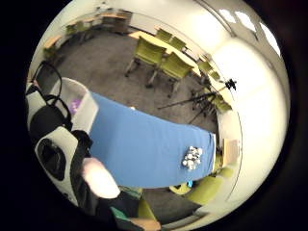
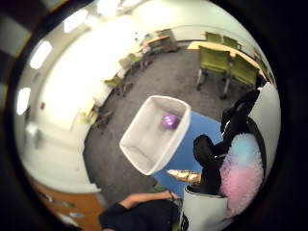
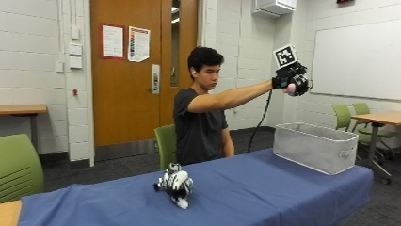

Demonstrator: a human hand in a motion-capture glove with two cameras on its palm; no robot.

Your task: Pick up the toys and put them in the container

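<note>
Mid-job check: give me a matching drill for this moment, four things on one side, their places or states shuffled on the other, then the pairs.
Things:
1. unicorn toy
2. zebra toy
3. purple toy
4. bin

Places or states:
A. inside the bin
B. lying on the blue cloth, far from the bin
C. held in the right hand, raised above the bin
D. standing at the end of the table

Pairs: 1-C, 2-B, 3-A, 4-D
</note>
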